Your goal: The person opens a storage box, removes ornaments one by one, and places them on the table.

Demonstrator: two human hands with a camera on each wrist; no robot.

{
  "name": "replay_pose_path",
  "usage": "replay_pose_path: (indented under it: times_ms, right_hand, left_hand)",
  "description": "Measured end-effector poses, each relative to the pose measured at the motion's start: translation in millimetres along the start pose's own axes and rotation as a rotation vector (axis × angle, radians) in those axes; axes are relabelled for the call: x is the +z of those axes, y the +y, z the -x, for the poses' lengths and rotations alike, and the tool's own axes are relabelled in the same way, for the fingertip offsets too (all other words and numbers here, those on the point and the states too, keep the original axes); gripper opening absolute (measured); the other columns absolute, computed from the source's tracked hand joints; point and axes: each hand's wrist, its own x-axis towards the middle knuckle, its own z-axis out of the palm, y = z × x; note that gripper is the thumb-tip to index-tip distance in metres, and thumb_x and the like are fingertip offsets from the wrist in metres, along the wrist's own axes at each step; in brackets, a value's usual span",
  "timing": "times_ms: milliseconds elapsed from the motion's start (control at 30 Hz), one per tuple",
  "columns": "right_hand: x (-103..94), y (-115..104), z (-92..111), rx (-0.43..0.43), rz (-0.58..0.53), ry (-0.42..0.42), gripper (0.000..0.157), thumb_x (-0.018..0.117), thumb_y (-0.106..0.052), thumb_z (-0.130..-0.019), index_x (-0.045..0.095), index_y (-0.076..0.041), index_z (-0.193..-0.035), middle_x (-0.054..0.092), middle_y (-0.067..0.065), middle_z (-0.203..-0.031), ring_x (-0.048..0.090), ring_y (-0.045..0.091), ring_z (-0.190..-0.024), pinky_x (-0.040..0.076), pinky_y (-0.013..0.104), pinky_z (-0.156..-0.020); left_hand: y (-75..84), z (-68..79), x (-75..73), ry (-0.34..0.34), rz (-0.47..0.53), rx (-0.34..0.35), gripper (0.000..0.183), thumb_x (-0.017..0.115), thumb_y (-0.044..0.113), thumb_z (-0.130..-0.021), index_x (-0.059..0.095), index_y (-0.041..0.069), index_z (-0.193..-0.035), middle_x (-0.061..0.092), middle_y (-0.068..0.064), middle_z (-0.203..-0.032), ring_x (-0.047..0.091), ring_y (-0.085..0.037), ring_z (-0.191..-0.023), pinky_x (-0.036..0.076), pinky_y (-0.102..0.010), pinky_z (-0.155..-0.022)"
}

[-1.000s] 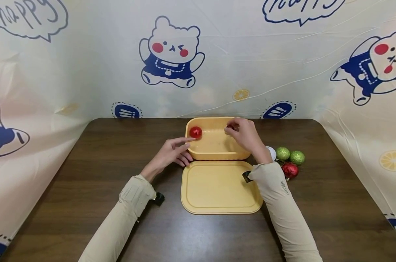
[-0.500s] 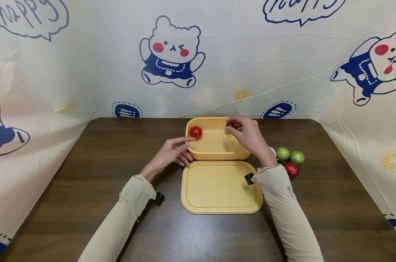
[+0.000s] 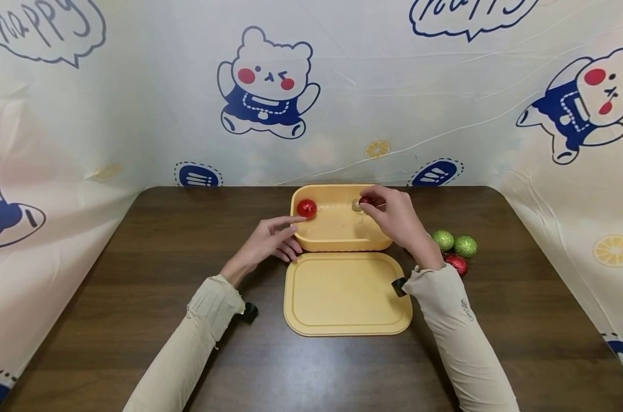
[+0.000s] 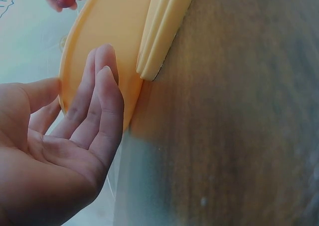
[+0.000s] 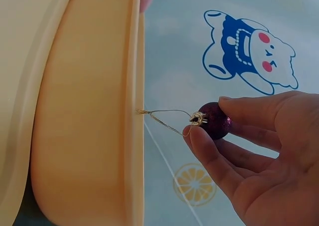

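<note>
In the right wrist view my right hand (image 5: 264,151) pinches a small dark red glittery Christmas bauble (image 5: 213,120) between thumb and fingers. Its gold cap and looped gold cord (image 5: 167,121) point toward the box. The head view has this hand (image 3: 398,216) over the right end of a yellow plastic box (image 3: 342,246). A shiny red bauble (image 3: 307,208) lies inside, at the left end. My left hand (image 3: 271,240) rests at the box's left side, fingers extended. In the left wrist view its fingers (image 4: 110,94) show against the yellow wall, holding nothing.
The yellow lid (image 3: 347,294) lies flat in front of the box on the dark wooden table (image 3: 188,246). To the right, two green glitter baubles (image 3: 465,246) and a red bauble (image 3: 457,264) sit together, partly behind my right forearm. Printed cloth (image 3: 342,103) hangs behind.
My right hand has shifted a little to the right with the bauble, and its wrist now covers the white ball seen earlier. The left hand stays in place.
</note>
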Motion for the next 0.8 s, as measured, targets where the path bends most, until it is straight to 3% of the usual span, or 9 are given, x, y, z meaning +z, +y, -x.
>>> replay_pose_path:
  times_ms: [800]
  right_hand:
    - [-7.1,8,17,-0.013,0.054,-0.008,0.018,0.067,-0.007,-0.095,0.067,-0.002,-0.112,0.07,0.013,-0.103,0.067,0.026,-0.091,0.058,0.044,-0.086]
  left_hand:
    - [-0.9,0.0,-1.1,-0.001,0.017,0.0,0.043,0.051,0.027,-0.106,0.052,0.01,-0.145,0.07,-0.028,-0.088,0.071,-0.034,-0.068,0.061,-0.043,-0.062]
